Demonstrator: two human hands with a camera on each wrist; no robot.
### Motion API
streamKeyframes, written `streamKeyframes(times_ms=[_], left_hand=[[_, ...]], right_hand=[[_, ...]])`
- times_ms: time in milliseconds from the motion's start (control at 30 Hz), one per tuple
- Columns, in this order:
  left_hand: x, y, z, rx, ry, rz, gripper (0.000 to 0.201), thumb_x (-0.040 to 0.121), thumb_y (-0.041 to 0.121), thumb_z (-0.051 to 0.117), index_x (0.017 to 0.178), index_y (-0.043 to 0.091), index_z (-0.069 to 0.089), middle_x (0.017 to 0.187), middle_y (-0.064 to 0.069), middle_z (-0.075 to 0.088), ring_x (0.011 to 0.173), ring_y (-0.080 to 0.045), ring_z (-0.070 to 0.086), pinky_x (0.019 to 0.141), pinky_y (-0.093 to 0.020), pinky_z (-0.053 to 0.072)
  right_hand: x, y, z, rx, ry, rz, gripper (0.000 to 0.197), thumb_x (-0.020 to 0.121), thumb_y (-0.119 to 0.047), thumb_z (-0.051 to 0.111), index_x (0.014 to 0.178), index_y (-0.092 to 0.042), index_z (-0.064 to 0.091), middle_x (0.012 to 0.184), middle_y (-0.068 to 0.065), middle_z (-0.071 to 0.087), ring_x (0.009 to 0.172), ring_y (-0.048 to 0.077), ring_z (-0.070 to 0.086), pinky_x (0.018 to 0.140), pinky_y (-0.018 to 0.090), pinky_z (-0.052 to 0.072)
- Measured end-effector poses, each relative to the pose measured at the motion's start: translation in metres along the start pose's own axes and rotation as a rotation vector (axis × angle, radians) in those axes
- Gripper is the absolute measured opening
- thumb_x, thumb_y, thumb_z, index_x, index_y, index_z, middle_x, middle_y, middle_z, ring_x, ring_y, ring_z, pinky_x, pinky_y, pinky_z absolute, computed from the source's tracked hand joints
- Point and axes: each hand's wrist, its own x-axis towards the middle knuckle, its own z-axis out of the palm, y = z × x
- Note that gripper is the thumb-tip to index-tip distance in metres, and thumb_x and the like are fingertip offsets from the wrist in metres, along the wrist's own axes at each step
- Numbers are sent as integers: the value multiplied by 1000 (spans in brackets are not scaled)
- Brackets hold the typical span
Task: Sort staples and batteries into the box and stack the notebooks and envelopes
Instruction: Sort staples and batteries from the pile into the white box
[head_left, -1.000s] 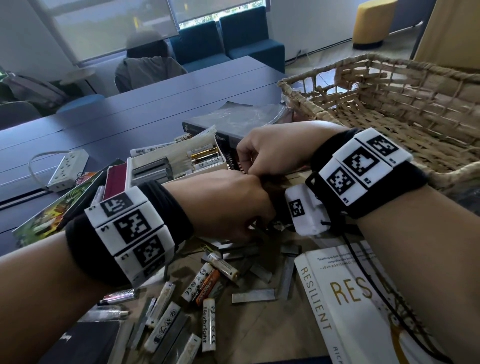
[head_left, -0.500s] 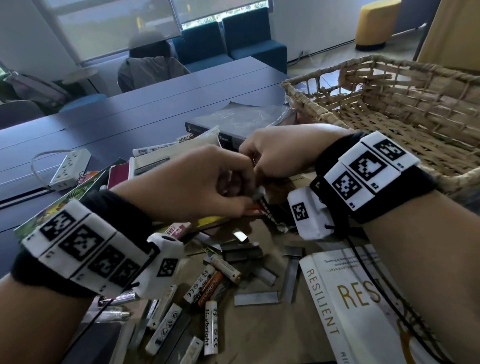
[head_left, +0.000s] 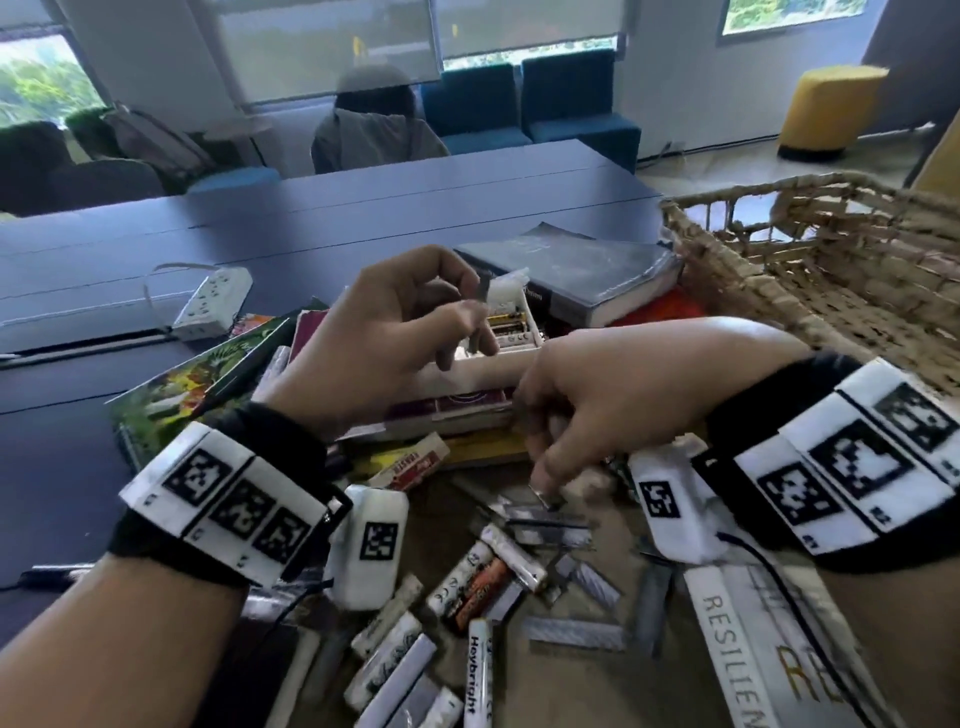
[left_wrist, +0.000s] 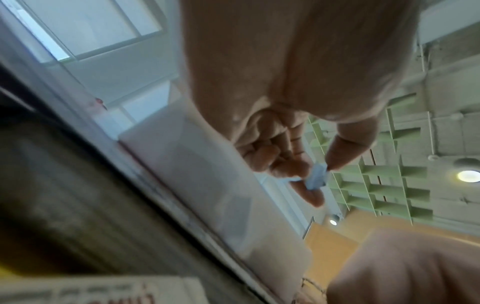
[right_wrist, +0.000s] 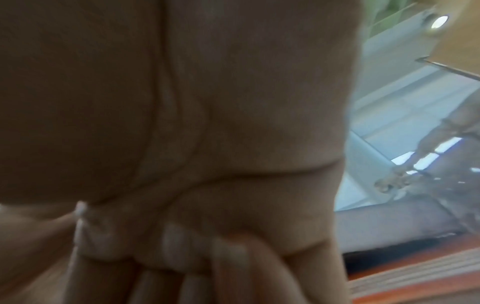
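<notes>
Silvery staple strip pinched in left hand above white box, right hand fingertips pinching staples

Loose batteries and staples (silvery strips) litter the desk.

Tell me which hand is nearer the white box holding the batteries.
Left. The left hand hangs just over the white box, pinching a staple strip above it. The right hand is nearer the person, its fingers down at the loose staples.
</notes>
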Motion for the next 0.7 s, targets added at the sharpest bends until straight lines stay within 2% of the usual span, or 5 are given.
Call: streamKeyframes(times_ms=[167, 233, 367, 567, 700], left_hand=[[-4, -7, -6, 41, 187, 26, 5, 97, 11, 64, 96, 6, 62, 79, -8, 75, 58, -15, 54, 59, -26, 46], [-3, -7, -7, 106, 239, 81, 7, 95, 16, 67, 96, 10, 63, 77, -5, 75, 59, -15, 59, 58, -29, 48], [-1, -9, -15, 102, 378, 114, 6, 96, 15, 66, 96, 10, 64, 76, -4, 75, 68, -28, 69, 62, -39, 55], [-3, -24, -17, -50, 394, -27, 5, 98, 15, 63, 96, 10, 63, 78, -4, 76, 62, -17, 60, 62, -39, 53], [-2, -28, -16, -53, 381, -64, 7, 98, 16, 62, 96, 10, 64, 77, -3, 76, 60, -11, 59, 62, -37, 53]], right_hand=[[8, -19, 17, -121, -55, -15, 27, 74, -48, 85, 82, -26, 73, 70, -13, 68, 63, 0, 59, 60, 25, 45], [10, -23, 23, -164, -50, -15, 21, 76, -42, 84, 79, -26, 70, 72, -12, 67, 67, 3, 61, 60, 25, 47], [9, -30, 24, -206, -43, -14, 11, 80, -30, 77, 78, -26, 67, 75, -10, 67, 68, 6, 62, 58, 23, 48], [13, -35, 27, -248, -108, -14, 14, 79, -32, 75, 75, -22, 66, 73, -5, 68, 67, 12, 65, 63, 34, 58], [10, -29, 20, -193, -29, -21, 7, 80, -34, 69, 78, -28, 67, 79, -23, 63, 69, 4, 60, 60, 22, 50]])
